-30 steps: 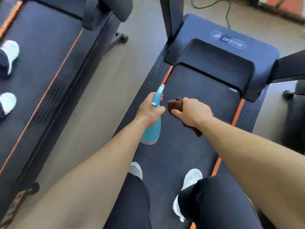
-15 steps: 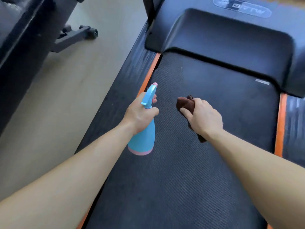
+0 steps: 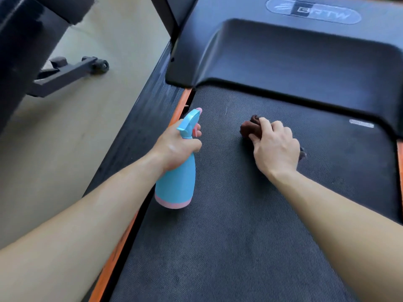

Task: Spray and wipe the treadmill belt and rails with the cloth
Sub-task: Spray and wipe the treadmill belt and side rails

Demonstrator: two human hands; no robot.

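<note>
The right hand (image 3: 275,147) has dropped its clenched cloth (image 3: 249,127) onto the far belt (image 3: 229,236); left hand (image 3: 176,147) fingers grip the spray bottle (image 3: 176,184). Wiping barely begun, rails untouched.

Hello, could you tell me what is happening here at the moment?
A person is cleaning a treadmill, leaning over its belt. The left hand grips a blue spray bottle by the neck, held above the left edge of the belt with the nozzle pointing forward. The right hand presses a bunched brown cloth onto the belt near the motor cover. The orange strip beside the belt and the side rail lie just left of the bottle.
</note>
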